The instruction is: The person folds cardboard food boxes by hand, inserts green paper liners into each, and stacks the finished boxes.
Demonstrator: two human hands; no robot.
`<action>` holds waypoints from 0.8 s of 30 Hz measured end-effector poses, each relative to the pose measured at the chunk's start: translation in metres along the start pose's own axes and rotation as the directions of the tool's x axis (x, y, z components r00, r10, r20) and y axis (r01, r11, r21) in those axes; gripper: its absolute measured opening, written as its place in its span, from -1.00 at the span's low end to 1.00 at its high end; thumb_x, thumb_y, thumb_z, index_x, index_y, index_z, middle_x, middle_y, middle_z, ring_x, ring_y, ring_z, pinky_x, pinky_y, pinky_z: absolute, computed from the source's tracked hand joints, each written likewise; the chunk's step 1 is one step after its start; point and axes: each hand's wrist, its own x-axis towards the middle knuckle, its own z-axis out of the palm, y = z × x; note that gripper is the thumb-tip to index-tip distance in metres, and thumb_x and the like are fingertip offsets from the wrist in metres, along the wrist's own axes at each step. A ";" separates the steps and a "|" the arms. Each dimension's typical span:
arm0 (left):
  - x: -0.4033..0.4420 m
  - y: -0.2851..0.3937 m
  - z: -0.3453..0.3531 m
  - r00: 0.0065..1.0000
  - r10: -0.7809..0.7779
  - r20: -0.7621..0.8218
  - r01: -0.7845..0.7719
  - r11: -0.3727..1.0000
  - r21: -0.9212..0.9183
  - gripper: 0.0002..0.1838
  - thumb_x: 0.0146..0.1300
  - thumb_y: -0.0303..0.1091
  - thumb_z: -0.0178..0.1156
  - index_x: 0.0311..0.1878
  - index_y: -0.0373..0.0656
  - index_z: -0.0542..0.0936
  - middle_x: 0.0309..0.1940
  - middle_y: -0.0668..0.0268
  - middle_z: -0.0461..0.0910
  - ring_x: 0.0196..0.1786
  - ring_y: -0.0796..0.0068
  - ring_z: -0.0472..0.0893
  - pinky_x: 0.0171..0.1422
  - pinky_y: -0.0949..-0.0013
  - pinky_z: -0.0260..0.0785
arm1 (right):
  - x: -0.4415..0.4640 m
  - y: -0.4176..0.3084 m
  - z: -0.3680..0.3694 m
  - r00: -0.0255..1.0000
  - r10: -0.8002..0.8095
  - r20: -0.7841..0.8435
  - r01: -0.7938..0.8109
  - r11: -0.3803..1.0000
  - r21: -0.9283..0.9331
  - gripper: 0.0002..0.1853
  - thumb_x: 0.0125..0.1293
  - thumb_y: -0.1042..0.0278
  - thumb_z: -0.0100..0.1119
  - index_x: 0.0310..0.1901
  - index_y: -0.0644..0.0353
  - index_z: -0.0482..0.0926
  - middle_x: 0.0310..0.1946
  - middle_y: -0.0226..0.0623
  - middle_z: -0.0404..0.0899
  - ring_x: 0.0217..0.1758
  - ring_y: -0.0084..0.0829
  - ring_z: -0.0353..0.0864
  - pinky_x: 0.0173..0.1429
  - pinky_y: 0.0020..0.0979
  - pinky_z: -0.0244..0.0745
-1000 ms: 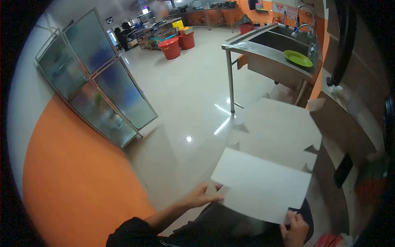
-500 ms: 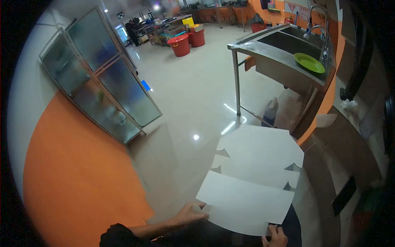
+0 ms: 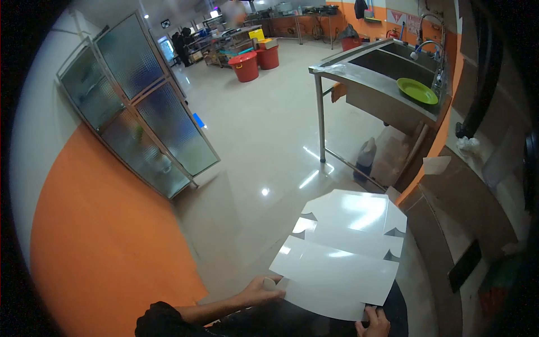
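A white cardboard box blank [image 3: 337, 275], flat and glossy with notched sides and crease lines, extends forward over my lap. At its near left corner, my left hand [image 3: 261, 291] is closed with the thumb and fingers pinching a small flap. My right hand [image 3: 373, 322] grips the near right corner, its fingers curled at the edge beside a notch. Light glares off the far panel and the middle creases. Part of each hand's grip is hidden by the card.
A steel sink [image 3: 387, 64] with a green plate [image 3: 417, 91] stands ahead right. To the left are an orange wall [image 3: 112, 236] and a glass-paned door [image 3: 140, 106]. Red bins [image 3: 245, 67] stand farther back. A dark phone-like object [image 3: 465, 266] lies at right.
The far part of the box blank has tilted, looking shorter and now catching bright reflections. Both hands keep their hold at the near corners. The view has shifted slightly.
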 end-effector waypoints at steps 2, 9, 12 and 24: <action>0.000 0.004 0.001 1.000 -0.018 0.004 0.018 1.000 0.018 -0.46 0.13 -0.26 0.34 0.12 -0.40 0.48 -0.08 0.12 0.60 -0.07 0.40 0.58 0.05 0.38 0.43 | 0.001 0.001 -0.001 1.000 0.009 0.007 -0.009 1.000 0.011 -0.57 0.00 0.48 0.33 -0.02 0.23 0.51 -0.19 0.05 0.50 -0.21 0.09 0.53 -0.16 -0.12 0.47; 0.005 -0.006 0.002 1.000 0.011 0.025 -0.010 0.999 -0.045 -0.48 0.15 -0.27 0.32 0.11 -0.38 0.49 -0.11 0.13 0.61 -0.12 0.46 0.59 -0.03 0.41 0.45 | 0.002 0.002 0.001 1.000 0.025 0.015 -0.025 1.000 0.010 -0.55 -0.02 0.49 0.34 -0.02 0.25 0.51 -0.20 0.07 0.49 -0.21 0.11 0.52 -0.16 -0.12 0.46; 0.002 -0.001 0.004 1.000 0.014 0.016 -0.014 0.999 -0.029 -0.50 0.16 -0.28 0.30 0.11 -0.37 0.49 -0.16 0.16 0.62 -0.18 0.50 0.60 -0.11 0.45 0.46 | 0.002 0.001 0.000 0.999 0.034 0.018 -0.034 0.999 0.021 -0.56 -0.02 0.49 0.34 -0.03 0.26 0.51 -0.20 0.08 0.49 -0.20 0.12 0.52 -0.15 -0.12 0.46; 0.002 -0.008 0.006 0.998 0.070 0.007 -0.070 0.997 -0.039 -0.51 0.18 -0.27 0.29 0.10 -0.38 0.48 -0.25 0.23 0.64 -0.25 0.57 0.60 -0.19 0.48 0.45 | -0.001 0.002 -0.001 1.000 0.019 0.016 -0.019 0.999 0.037 -0.57 0.00 0.50 0.32 -0.02 0.26 0.51 -0.19 0.07 0.50 -0.15 0.10 0.52 -0.10 -0.12 0.46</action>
